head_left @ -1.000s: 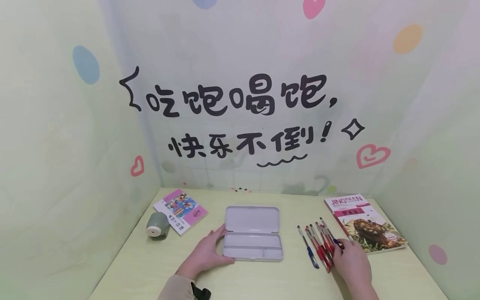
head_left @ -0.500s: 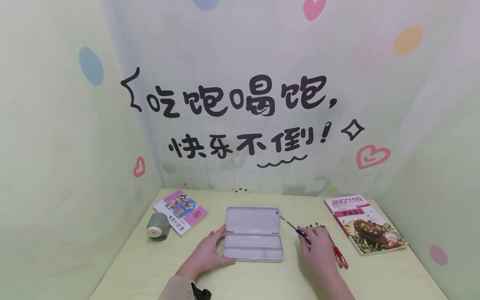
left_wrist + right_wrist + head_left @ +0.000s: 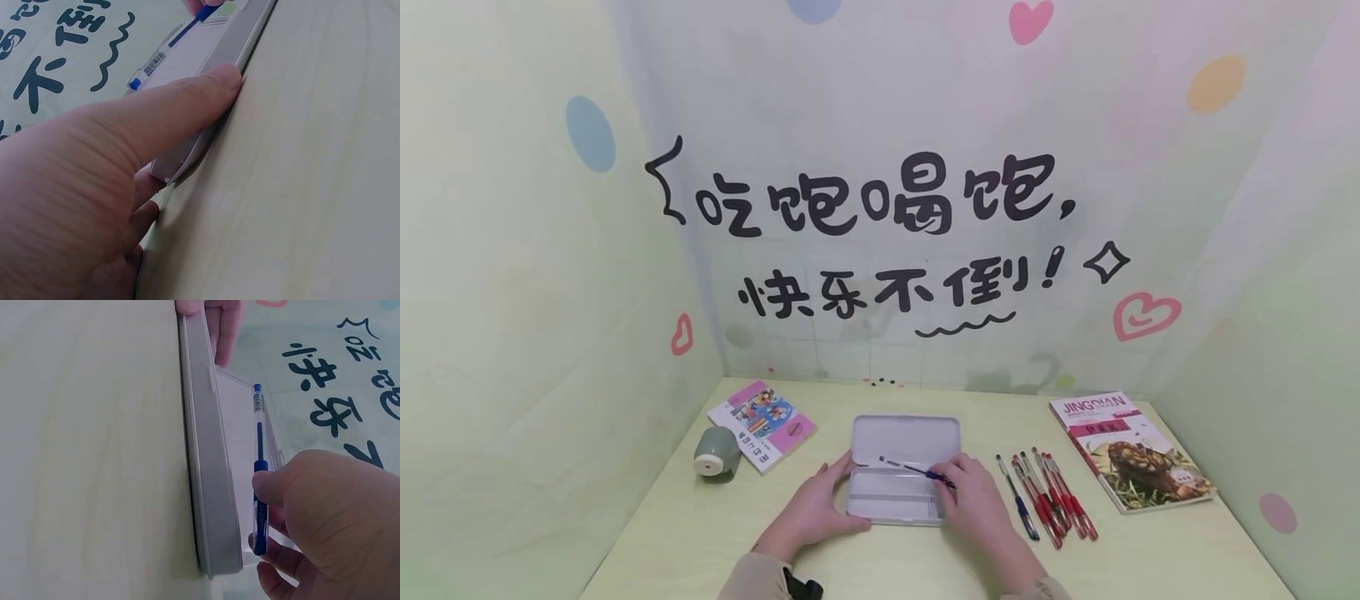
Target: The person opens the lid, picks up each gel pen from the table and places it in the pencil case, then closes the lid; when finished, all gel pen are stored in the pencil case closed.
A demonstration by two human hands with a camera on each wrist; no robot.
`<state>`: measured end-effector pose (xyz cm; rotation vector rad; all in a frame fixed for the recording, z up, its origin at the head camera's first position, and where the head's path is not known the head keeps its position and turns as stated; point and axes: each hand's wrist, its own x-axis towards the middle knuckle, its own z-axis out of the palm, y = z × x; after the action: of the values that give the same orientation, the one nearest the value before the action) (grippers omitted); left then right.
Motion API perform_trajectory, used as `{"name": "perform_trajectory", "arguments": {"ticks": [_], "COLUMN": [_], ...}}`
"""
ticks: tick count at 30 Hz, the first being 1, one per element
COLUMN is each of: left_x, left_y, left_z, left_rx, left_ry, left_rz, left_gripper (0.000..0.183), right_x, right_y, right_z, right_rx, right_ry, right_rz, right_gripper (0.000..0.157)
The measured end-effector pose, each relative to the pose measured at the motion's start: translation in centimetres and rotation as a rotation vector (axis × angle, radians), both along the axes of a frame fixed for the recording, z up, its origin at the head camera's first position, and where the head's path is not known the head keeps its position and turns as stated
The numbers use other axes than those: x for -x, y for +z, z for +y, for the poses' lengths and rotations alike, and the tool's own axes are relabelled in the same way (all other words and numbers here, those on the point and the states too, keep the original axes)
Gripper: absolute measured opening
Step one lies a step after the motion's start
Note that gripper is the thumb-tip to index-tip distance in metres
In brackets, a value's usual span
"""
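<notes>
An opened white pencil case (image 3: pixel 887 510) lies in the middle of the table, its lid (image 3: pixel 906 440) folded back. My left hand (image 3: pixel 820 504) grips the case's left end, thumb along the front edge and fingers round the side. In the right wrist view, my right hand (image 3: pixel 337 519) pinches a blue gel pen (image 3: pixel 260 445) between thumb and fingers. That pen is held crosswise over the case's back compartment, tip end pointing left. Right of the case lie another blue pen (image 3: pixel 1024 512) and several red pens (image 3: pixel 1051 496) side by side.
A magazine (image 3: pixel 1131 450) lies at the back right. On the left are a pink-and-white booklet (image 3: pixel 763 425) and a grey-green pencil sharpener (image 3: pixel 717 452) against its corner. Fabric walls enclose the table (image 3: pixel 925 575) at the back and sides.
My right hand has picked up the blue pen from the right end of the pen row and carried it left over the case. The left hand stays at the case.
</notes>
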<state>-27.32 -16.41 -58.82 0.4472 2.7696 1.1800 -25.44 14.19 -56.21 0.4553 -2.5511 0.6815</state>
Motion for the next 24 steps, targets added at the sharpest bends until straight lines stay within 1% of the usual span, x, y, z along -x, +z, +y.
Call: {"name": "perform_trajectory", "arguments": {"ticks": [2, 5, 15, 18, 24], "left_x": [0.0, 0.0, -0.1, -0.1, -0.1], "left_y": [0.0, 0.0, 0.1, 0.0, 0.0], "left_z": [0.0, 0.0, 0.0, 0.0, 0.1], "left_rx": [0.001, 0.007, 0.006, 0.007, 0.006], "left_ry": [0.001, 0.003, 0.007, 0.006, 0.006], "left_rz": [0.001, -0.001, -0.01, -0.009, -0.001], "left_gripper": [0.135, 0.135, 0.135, 0.135, 0.134], "right_x": [0.0, 0.1, 0.4, 0.4, 0.4], "right_y": [0.1, 0.1, -0.5, -0.5, -0.2], "right_z": [-0.7, -1.4, -2.2, -2.1, -2.1], "right_rx": [-0.024, -0.049, -0.07, -0.068, -0.03], "right_ry": [0.002, 0.016, 0.071, 0.075, 0.095], "right_rz": [-0.051, -0.083, -0.095, -0.126, -0.207], "right_gripper": [0.014, 0.014, 0.014, 0.014, 0.013]}}
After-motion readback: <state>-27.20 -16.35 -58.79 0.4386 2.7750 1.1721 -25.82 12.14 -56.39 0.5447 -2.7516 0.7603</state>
